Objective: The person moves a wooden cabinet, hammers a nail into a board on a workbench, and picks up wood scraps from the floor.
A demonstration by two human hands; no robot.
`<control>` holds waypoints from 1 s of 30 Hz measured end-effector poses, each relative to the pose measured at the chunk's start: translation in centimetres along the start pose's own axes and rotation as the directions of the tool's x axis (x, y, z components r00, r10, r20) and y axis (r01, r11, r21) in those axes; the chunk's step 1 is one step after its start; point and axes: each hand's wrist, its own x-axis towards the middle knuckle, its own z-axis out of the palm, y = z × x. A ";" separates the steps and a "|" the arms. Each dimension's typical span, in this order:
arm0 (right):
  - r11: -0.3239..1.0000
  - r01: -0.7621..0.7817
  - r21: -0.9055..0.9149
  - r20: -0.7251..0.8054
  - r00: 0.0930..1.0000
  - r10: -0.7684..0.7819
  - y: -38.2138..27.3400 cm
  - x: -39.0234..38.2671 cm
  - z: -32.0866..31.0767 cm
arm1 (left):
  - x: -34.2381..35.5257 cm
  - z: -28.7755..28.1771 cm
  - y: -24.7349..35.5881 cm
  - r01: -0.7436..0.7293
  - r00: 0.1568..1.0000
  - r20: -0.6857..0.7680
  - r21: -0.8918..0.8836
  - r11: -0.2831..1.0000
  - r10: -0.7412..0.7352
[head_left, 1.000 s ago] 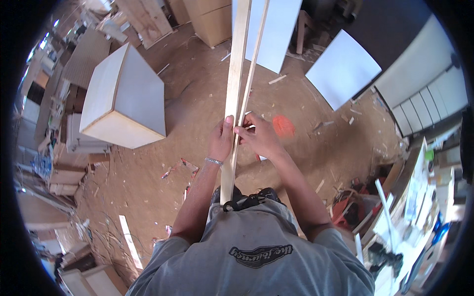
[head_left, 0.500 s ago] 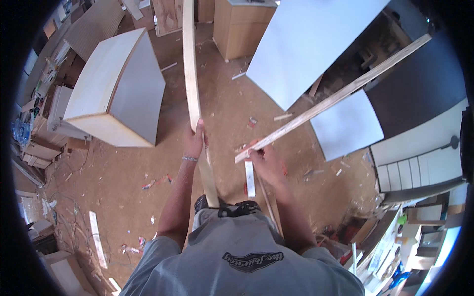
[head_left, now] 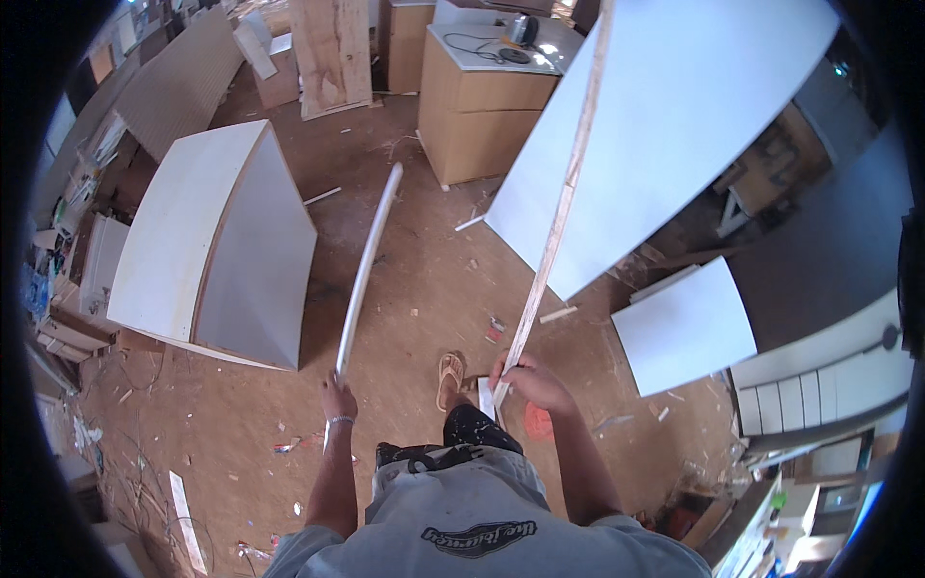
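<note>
My left hand (head_left: 337,397) is closed round a pale wooden strip (head_left: 366,265), which slants up and away in front of me, edge toward me. In my right hand (head_left: 536,381) is the lower end of a longer wooden strip (head_left: 563,217), its rough edge showing. That strip rises past the large white panel. Below the right hand a short white strip (head_left: 485,395) is partly hidden, with a red-orange thing (head_left: 539,421) on the floor beside it. My sandalled foot (head_left: 449,376) stands between the two strips.
A white open box cabinet (head_left: 183,236) stands at the left. The large white panel (head_left: 655,125) leans at the right, with a smaller white panel (head_left: 684,323) near it. A wooden cabinet (head_left: 482,125) stands ahead. Scraps and a loose white strip (head_left: 188,520) lie on the brown floor.
My hands have moved apart and farther from my body. The left strip has dropped and tilted; the right strip has swung from slanting right to nearly upright. The view has tipped up.
</note>
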 end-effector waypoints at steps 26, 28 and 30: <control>0.980 -0.187 0.061 0.386 0.910 0.150 -17.5 68.1 -6.3 | 38.1 10.4 12.9 0.584 0.812 0.134 -0.145 0.799 -0.568; 0.989 -0.142 -0.042 0.456 0.878 0.146 -21.2 74.1 -4.5 | 49.7 9.9 14.6 0.188 0.976 0.131 -0.100 0.977 -0.175; 0.989 -0.095 -0.112 0.442 0.887 0.135 -24.0 80.6 -5.5 | 64.0 5.3 25.4 0.185 0.982 0.117 -0.475 0.860 -0.147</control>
